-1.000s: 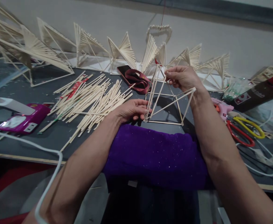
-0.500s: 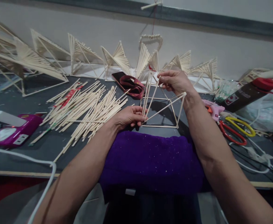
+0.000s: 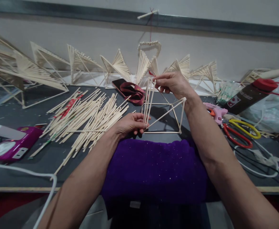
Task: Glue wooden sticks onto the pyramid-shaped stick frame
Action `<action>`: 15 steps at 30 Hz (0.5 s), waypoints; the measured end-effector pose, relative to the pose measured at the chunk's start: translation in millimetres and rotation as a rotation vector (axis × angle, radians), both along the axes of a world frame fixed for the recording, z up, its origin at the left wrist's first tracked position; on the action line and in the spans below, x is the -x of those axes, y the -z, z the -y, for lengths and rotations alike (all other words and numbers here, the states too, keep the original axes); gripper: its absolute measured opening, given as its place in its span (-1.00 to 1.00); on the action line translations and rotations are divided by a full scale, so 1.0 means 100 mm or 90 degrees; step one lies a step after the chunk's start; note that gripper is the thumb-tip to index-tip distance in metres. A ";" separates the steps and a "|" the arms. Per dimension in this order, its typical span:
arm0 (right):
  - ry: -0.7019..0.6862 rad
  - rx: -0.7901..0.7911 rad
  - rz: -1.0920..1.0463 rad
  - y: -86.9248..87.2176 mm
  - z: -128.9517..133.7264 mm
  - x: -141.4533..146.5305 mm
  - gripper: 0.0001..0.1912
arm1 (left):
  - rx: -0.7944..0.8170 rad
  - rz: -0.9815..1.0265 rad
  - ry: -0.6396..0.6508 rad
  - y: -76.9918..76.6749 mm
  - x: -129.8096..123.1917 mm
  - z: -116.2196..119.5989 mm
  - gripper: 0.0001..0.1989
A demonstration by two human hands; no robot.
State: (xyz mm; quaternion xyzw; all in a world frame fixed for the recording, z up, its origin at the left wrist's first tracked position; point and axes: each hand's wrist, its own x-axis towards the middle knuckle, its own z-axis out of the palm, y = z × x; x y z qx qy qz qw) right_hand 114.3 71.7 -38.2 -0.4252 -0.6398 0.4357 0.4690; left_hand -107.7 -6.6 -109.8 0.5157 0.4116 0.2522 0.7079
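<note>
A small open frame of thin wooden sticks (image 3: 163,132) stands on the dark table in front of me. Several sticks rise side by side at its left. My left hand (image 3: 134,123) pinches the foot of a slanted wooden stick (image 3: 150,102) at the frame's near left corner. At that stick's top, my right hand (image 3: 169,83) has its fingertips closed on the end, close beside the tops of the other upright sticks. The frame's right-hand peak stands by my right wrist. My fingers partly hide both ends of the held stick.
Loose sticks (image 3: 89,119) lie in a pile at left, near a purple device (image 3: 15,143). Finished stick models (image 3: 119,65) line the wall. A red strap (image 3: 133,92), scissors (image 3: 237,136), a pink glue gun (image 3: 217,113) and a bottle (image 3: 246,95) surround the frame. Purple cloth (image 3: 153,168) covers my lap.
My right hand has moved left, bringing the held stick's top closer to the other upright sticks. My left hand keeps its place at the lower corner. The view has tilted up slightly.
</note>
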 end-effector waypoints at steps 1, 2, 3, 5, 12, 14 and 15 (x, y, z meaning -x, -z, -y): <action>0.003 -0.006 0.003 -0.01 0.00 0.01 -0.79 | 0.002 -0.002 -0.001 0.00 0.00 0.00 -0.68; 0.005 -0.012 0.005 -0.02 0.01 0.03 -0.80 | 0.002 -0.005 -0.002 -0.01 0.00 0.00 -0.68; 0.006 -0.017 0.007 -0.03 0.02 0.04 -0.80 | 0.002 -0.007 -0.001 -0.01 0.00 0.00 -0.69; 0.009 -0.023 0.012 -0.04 0.04 0.06 -0.82 | 0.001 -0.012 0.003 -0.01 0.00 0.01 -0.68; 0.016 -0.033 0.035 -0.05 0.05 0.07 -0.81 | 0.003 -0.020 0.007 -0.01 0.00 0.01 -0.66; 0.017 -0.033 0.036 -0.04 0.04 0.07 -0.81 | 0.000 -0.020 0.011 -0.01 0.01 0.00 -0.66; 0.018 -0.035 0.036 -0.04 0.04 0.07 -0.82 | -0.001 -0.021 0.013 0.00 0.01 0.00 -0.66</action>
